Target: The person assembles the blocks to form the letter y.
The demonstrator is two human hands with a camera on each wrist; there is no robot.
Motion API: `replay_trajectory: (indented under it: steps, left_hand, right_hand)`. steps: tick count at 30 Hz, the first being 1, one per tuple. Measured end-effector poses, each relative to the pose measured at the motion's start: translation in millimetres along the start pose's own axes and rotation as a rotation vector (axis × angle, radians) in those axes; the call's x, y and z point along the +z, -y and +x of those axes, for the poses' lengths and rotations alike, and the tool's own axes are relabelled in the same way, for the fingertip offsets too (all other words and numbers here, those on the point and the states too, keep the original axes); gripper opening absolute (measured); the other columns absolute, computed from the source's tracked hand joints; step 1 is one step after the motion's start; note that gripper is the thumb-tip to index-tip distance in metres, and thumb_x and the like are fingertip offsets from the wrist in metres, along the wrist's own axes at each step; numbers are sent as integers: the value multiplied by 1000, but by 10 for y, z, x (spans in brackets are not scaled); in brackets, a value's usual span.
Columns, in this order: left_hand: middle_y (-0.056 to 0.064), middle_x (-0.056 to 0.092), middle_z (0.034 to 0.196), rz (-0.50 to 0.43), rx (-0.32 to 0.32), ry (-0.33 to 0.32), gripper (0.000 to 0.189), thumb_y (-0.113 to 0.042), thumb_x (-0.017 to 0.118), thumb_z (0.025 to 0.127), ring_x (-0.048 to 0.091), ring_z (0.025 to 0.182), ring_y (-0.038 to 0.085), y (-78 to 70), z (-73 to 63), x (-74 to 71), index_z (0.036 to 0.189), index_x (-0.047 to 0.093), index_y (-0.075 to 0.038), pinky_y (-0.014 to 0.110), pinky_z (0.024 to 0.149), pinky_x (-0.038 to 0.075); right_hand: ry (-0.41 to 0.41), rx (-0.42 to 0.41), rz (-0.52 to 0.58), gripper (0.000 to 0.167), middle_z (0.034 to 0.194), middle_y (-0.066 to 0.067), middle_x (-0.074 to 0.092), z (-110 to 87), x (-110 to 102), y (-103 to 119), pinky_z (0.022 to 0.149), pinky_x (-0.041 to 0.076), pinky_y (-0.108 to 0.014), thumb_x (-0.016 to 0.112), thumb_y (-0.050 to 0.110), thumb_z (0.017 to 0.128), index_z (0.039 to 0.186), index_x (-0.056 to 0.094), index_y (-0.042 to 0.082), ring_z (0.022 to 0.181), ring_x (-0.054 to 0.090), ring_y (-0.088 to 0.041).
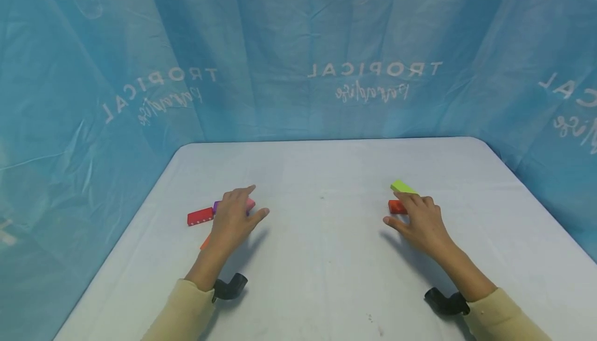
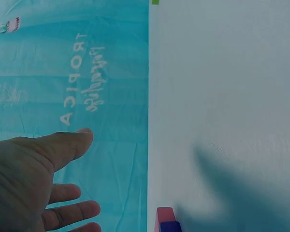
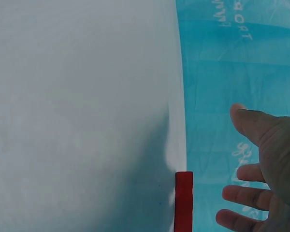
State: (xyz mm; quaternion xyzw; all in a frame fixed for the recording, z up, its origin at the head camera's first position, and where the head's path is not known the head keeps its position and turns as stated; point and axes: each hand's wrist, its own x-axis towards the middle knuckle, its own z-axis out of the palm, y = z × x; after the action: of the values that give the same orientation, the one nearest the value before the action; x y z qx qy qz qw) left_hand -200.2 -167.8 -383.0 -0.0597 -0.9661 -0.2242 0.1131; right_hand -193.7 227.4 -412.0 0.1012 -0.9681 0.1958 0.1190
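My left hand hovers over the left side of the table, thumb and fingers spread, holding nothing. Around and partly beneath it lie a red domino with white dots, a purple block, a pink block and an orange block, the last three partly hidden by the hand and wrist. On the right, my right hand is held above the table with loosely extended fingers and nothing in them. Just beyond its fingers are a red block, partly covered, and a lime-green block.
A white table spreads between the hands. Blue printed sheeting hangs behind it and along both sides. Black curved pieces are strapped at the wrists, by the cream sleeves.
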Motion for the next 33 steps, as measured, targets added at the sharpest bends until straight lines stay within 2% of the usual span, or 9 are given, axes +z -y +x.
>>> replay_trajectory:
  steps: [13,18,28,33]
  left_hand:
    - [16,51,135,-13,-37,6,68,-38,69,83,43,123,35,122,27,-9,139,43,-10,53,98,39]
    - [17,50,136,-24,-41,7,66,-37,68,84,43,123,35,174,33,-25,139,44,-9,54,98,38]
    - [16,46,139,-28,-93,35,66,-37,66,85,39,127,35,234,49,-37,140,42,-10,55,100,38]
    - [17,48,137,-37,-85,27,65,-36,66,85,42,123,35,269,47,-25,139,43,-8,52,97,39]
  right_hand:
    - [-12,-1,11,68,127,-24,53,72,-11,-82,91,33,-60,74,34,79,134,48,3,112,42,-45]
    - [23,28,39,66,126,-25,53,107,-46,-128,89,34,-58,73,32,80,134,49,3,111,41,-43]
    - [63,48,60,63,126,-27,54,166,-93,-235,84,39,-55,72,35,81,130,53,2,107,44,-42]
    - [90,62,78,61,125,-27,54,174,-82,-292,83,42,-54,71,36,81,129,54,1,107,45,-41]
